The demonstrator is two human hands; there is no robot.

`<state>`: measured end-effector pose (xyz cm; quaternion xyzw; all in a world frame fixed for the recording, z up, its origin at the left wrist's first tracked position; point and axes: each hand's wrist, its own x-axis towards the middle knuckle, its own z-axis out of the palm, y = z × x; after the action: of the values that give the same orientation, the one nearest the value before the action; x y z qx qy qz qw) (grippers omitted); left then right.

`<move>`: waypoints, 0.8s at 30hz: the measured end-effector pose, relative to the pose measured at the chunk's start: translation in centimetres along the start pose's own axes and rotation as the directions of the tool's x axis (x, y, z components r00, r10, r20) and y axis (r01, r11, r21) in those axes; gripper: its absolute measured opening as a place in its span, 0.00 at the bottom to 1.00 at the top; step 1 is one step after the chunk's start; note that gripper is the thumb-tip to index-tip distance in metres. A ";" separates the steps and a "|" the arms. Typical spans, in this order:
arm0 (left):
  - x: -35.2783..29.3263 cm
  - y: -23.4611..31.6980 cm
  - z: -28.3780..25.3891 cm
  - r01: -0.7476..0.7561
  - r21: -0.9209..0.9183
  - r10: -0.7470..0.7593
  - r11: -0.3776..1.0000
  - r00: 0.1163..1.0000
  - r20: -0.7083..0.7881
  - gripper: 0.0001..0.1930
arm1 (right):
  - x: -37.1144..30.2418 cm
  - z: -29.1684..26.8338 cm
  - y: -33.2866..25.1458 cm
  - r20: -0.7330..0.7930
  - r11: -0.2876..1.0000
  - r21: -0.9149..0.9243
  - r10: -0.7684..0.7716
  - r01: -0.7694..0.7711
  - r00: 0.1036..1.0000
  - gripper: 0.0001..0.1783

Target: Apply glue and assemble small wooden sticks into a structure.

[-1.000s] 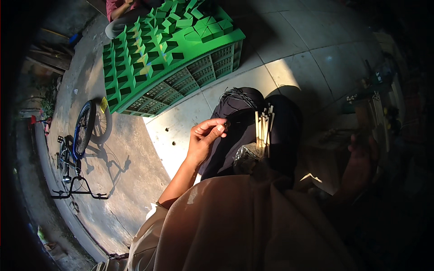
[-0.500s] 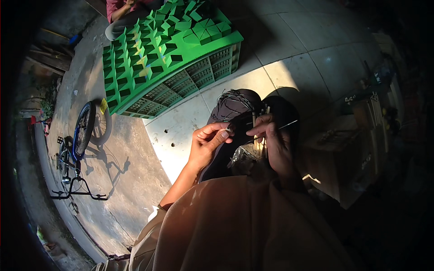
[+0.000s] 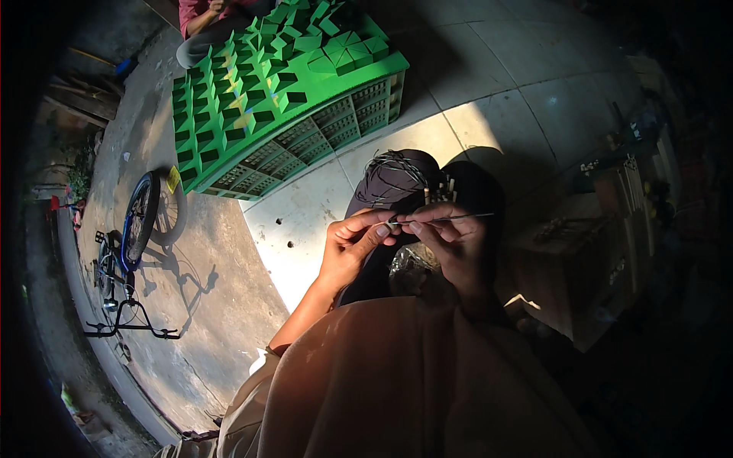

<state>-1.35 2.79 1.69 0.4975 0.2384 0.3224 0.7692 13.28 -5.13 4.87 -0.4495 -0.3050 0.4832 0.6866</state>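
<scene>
Thumb and fingers of my left hand (image 3: 351, 243) pinch a small pale piece (image 3: 392, 227), too small to name surely. My right hand (image 3: 452, 240) is closed on a thin dark strand (image 3: 472, 217), which lies nearly level and points out to the right. Both hands' fingertips meet at the pale piece, and they hide where the strand ends. A loose bundle of thin black strands (image 3: 397, 172) rests on my left knee. Several pale sticks (image 3: 438, 192) stand between my legs, just beyond the right hand. Below the hands sits a crumpled clear plastic bag (image 3: 412, 262).
Ahead on the left, a green crate (image 3: 321, 137) bears many folded green box shapes (image 3: 237, 91). A person (image 3: 200, 23) sits behind it. A bicycle (image 3: 137, 221) lies on the concrete at left. Wooden boxes (image 3: 565, 252) stand in shadow at right.
My right hand has moved left to meet the left hand. The dark strand has swung from slanted to nearly level. My left hand has stayed almost in place.
</scene>
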 end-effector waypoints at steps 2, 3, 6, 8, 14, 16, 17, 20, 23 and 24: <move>0.0 0.2 0.0 -0.021 0.010 0.021 1.000 1.000 0.023 0.10 | -0.1 0.1 0.2 0.004 1.000 -0.018 -0.004 0.004 1.000 0.05; 0.0 0.2 0.0 -0.013 0.015 0.013 1.000 1.000 0.014 0.10 | -0.1 0.1 0.2 0.006 0.999 -0.036 -0.008 0.008 1.000 0.05; -0.1 0.3 0.0 -0.043 0.021 0.043 0.999 0.999 0.008 0.10 | -0.1 0.2 0.3 0.002 0.999 -0.034 -0.009 0.009 1.000 0.05; -0.2 0.4 0.0 -0.055 0.036 0.055 0.998 0.998 0.018 0.09 | 0.0 0.2 0.3 0.007 0.999 -0.047 -0.012 0.012 1.000 0.05; -0.4 0.7 0.1 -0.058 0.088 0.061 0.994 0.998 -0.032 0.08 | -0.3 0.8 0.0 -0.001 0.991 -0.132 -0.018 0.018 1.000 0.05; -0.4 0.8 0.2 -0.081 0.153 0.088 0.985 0.995 -0.039 0.08 | -0.4 1.0 0.0 -0.003 0.986 -0.160 -0.036 0.036 0.999 0.05; -0.5 0.9 0.2 -0.103 0.218 0.115 0.970 0.992 -0.044 0.08 | -0.4 1.2 0.0 0.009 0.961 -0.255 -0.104 0.103 0.995 0.06; -0.7 1.3 0.3 -0.141 0.366 0.170 0.920 0.984 -0.047 0.06 | -0.4 1.3 -0.1 0.070 0.874 -0.443 -0.191 0.202 0.979 0.06; -0.9 1.5 0.4 -0.195 0.424 0.227 0.884 0.974 -0.025 0.07 | -0.1 1.4 -0.4 0.165 0.765 -0.582 -0.222 0.276 0.961 0.06; -0.9 1.5 0.4 -0.180 0.418 0.211 0.890 0.977 -0.029 0.07 | 0.0 1.5 -0.6 0.216 0.711 -0.627 -0.234 0.318 0.948 0.06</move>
<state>-2.08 2.35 3.30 0.6581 0.2779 0.3586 0.6009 12.24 -4.77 6.06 -0.5800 -0.5589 0.2641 0.5305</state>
